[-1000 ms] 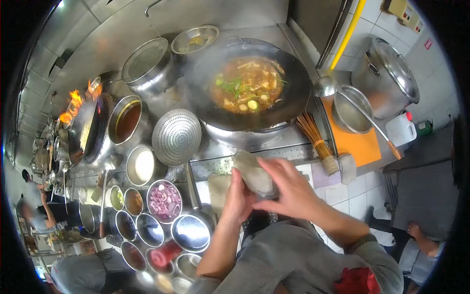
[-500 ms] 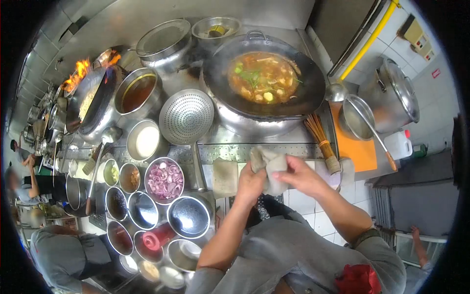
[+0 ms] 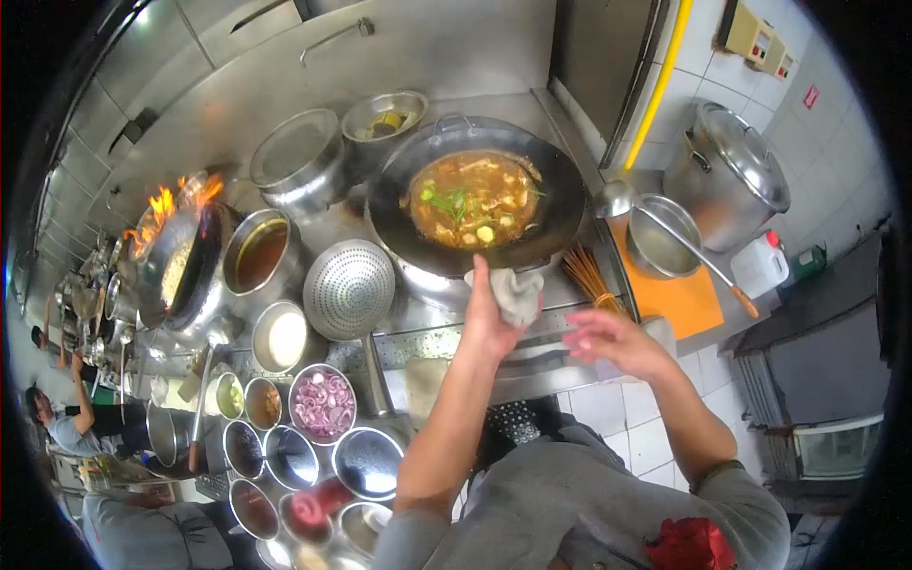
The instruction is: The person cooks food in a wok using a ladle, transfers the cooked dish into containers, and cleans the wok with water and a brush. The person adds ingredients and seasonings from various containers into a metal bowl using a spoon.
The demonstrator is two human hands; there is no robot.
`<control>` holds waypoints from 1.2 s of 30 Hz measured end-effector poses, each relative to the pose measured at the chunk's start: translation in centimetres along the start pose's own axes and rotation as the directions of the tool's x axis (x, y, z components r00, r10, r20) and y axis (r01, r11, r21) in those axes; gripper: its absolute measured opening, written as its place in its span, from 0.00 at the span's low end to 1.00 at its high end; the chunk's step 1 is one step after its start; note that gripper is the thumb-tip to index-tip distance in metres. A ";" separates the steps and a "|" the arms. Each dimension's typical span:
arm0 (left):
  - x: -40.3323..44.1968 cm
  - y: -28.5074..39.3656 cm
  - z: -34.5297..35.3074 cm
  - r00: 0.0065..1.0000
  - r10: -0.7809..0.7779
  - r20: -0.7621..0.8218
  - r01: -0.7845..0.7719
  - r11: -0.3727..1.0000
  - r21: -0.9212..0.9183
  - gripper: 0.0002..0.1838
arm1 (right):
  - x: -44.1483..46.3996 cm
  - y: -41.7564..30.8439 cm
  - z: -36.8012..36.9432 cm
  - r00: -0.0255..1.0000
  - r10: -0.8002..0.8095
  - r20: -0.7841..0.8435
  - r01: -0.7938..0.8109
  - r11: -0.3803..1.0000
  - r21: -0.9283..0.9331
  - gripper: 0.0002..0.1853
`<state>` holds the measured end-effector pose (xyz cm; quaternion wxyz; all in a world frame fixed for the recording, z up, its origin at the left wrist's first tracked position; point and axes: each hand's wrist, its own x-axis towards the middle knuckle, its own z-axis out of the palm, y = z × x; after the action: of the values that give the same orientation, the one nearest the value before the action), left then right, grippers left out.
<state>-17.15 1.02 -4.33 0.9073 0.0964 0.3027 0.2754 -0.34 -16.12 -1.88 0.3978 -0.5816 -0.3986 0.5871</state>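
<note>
A folded grey-white cloth (image 3: 516,297) is in my left hand (image 3: 489,323), close to the near rim of a large black wok (image 3: 560,204). Whether the cloth touches the rim I cannot tell. The wok holds a brown stew (image 3: 475,204) with green pieces and pale chunks. To the right, my right hand (image 3: 622,342) is apart from the cloth, its fingers spread and slightly blurred. A bamboo brush (image 3: 594,280) lies just beyond it, and a perforated strainer (image 3: 350,290) rests left of my left hand.
Several metal bowls, one with sliced red onions (image 3: 323,403), stand at the left. Flames rise by a second wok (image 3: 195,261) at the far left. At right are a ladle (image 3: 698,242) across a metal pot (image 3: 655,242), an orange board (image 3: 679,304) and a lidded stockpot (image 3: 727,171).
Both hands were together on the cloth. The right hand has let go and moved right; the left has carried the cloth forward to the wok's near edge. The view has tilted up.
</note>
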 end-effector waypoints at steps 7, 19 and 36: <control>0.6 2.0 3.2 0.990 -0.117 -0.075 0.124 0.988 0.089 0.25 | -4.3 3.9 -5.2 0.996 -0.017 -0.087 0.004 0.989 -0.145 0.24; -2.6 -6.8 -3.0 0.953 0.204 -0.224 -0.201 0.979 0.038 0.12 | -5.7 3.2 -26.6 0.693 -0.521 -0.499 -0.275 0.449 -0.850 0.22; -33.2 -29.4 0.1 0.353 0.599 -0.719 -0.805 0.586 0.093 0.13 | 1.6 -0.2 -24.7 0.970 -0.237 -0.051 0.223 0.955 -0.197 0.17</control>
<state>-26.18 -41.87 2.20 0.5178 -0.0192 0.5001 0.6939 24.36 -14.46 -2.46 0.4207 -0.5877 -0.5028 0.4742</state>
